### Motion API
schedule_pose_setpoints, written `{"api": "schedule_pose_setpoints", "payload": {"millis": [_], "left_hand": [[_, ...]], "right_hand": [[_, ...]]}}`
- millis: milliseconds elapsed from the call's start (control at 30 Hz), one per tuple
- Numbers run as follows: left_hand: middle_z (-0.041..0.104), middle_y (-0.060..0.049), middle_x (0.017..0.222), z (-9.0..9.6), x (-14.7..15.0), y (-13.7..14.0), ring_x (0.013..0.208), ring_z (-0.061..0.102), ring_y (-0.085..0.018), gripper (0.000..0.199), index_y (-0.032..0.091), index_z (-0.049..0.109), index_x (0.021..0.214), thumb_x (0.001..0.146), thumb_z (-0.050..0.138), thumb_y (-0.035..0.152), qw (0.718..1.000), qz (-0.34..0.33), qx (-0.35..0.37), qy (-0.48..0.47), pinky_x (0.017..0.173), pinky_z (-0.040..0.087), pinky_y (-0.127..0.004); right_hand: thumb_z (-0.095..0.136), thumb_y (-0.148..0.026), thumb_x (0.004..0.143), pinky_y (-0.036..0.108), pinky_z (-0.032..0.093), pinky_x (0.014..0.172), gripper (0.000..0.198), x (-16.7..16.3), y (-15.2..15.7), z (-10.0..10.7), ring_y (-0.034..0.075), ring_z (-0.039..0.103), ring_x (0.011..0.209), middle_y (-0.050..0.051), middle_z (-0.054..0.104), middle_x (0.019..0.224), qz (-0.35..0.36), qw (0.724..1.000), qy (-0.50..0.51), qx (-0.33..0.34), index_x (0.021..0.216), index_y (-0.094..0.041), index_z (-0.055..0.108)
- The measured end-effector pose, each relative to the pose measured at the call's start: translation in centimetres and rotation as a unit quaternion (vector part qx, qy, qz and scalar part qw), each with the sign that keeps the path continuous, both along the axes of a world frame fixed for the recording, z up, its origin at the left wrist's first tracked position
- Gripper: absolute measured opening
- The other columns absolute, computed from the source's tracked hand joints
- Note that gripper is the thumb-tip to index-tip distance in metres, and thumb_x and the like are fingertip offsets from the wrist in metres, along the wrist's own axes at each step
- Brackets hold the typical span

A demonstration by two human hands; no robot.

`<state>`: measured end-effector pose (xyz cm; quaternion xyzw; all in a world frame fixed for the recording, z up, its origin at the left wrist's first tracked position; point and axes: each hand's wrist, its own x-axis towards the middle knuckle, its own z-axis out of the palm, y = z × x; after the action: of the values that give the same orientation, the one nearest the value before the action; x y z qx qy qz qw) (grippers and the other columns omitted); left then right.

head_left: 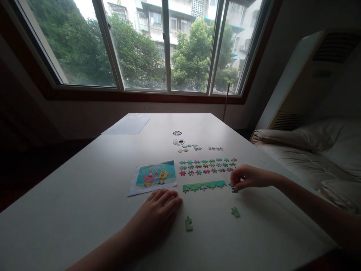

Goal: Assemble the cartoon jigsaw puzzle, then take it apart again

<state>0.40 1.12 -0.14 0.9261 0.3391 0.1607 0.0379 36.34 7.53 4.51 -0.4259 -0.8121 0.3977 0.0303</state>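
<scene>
My right hand (241,177) is closed in a pinch on a green puzzle piece (235,190) just past the right end of a joined green puzzle strip (204,185). The fingers partly cover that piece. My left hand (163,203) lies on the table with its fingers stretched out, holding nothing. It is by the lower edge of a printed cartoon picture (156,175) with a pink starfish and a yellow sponge. Two loose green pieces lie nearer to me, one on the left (188,224) and another on the right (235,212).
Rows of loose puzzle pieces (205,165) lie beyond the strip, with small pale groups (216,148) farther off. Two round items (178,142) sit behind them. White paper (126,125) lies at the far left of the white table (84,180). A sofa (296,150) stands right.
</scene>
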Motion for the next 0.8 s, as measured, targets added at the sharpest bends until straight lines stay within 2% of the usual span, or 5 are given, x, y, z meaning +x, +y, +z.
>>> {"api": "schedule_pose_setpoints", "payload": {"millis": [100, 333, 533, 700, 800], "left_hand": [[0.052, -0.008, 0.116, 0.0, 0.0, 0.0, 0.104, 0.047, -0.025, 0.034, 0.022, 0.049, 0.116, 0.083, 0.043, 0.012, 1.0, 0.002, 0.0, 0.004, 0.089, 0.041, -0.043], [0.053, -0.008, 0.115, 0.0, 0.1, 0.0, 0.103, 0.048, -0.025, 0.033, 0.022, 0.049, 0.115, 0.085, 0.042, 0.013, 1.0, 0.001, 0.014, 0.004, 0.088, 0.042, -0.042], [0.052, -0.009, 0.115, -0.2, 0.1, 0.0, 0.104, 0.047, -0.025, 0.033, 0.022, 0.049, 0.115, 0.084, 0.042, 0.014, 1.0, 0.001, 0.008, 0.009, 0.089, 0.041, -0.044], [0.053, -0.008, 0.114, -0.2, 0.1, 0.1, 0.103, 0.048, -0.025, 0.033, 0.022, 0.05, 0.115, 0.084, 0.043, 0.014, 1.0, 0.0, 0.01, 0.001, 0.088, 0.041, -0.043], [0.054, -0.008, 0.113, 0.0, 0.1, 0.1, 0.102, 0.048, -0.025, 0.032, 0.021, 0.05, 0.114, 0.084, 0.043, 0.014, 1.0, -0.004, 0.016, -0.001, 0.087, 0.041, -0.042]], "right_hand": [[0.062, -0.039, 0.073, 0.022, 0.038, 0.059, 0.025, 0.4, -1.1, -0.5, 0.012, 0.053, 0.065, 0.002, 0.063, 0.071, -0.012, 1.0, -0.01, 0.024, 0.077, -0.014, 0.063], [0.061, -0.037, 0.074, 0.022, 0.038, 0.06, 0.02, 0.4, -1.3, -1.3, 0.013, 0.054, 0.067, 0.001, 0.064, 0.076, -0.025, 0.992, -0.059, 0.11, 0.078, -0.018, 0.063], [0.056, -0.038, 0.078, 0.021, 0.037, 0.057, 0.021, 0.0, -1.3, 0.2, 0.011, 0.051, 0.063, 0.001, 0.061, 0.071, -0.006, 0.987, -0.068, 0.142, 0.078, -0.017, 0.062], [0.056, -0.041, 0.077, 0.021, 0.036, 0.055, 0.026, -1.6, 1.7, 2.2, 0.011, 0.05, 0.06, 0.001, 0.059, 0.067, 0.016, 0.983, -0.063, 0.17, 0.08, -0.016, 0.064], [0.057, -0.038, 0.077, 0.022, 0.036, 0.056, 0.024, -3.4, 5.2, 2.0, 0.011, 0.051, 0.059, 0.001, 0.059, 0.065, 0.029, 0.977, -0.058, 0.202, 0.081, -0.017, 0.066]]}}
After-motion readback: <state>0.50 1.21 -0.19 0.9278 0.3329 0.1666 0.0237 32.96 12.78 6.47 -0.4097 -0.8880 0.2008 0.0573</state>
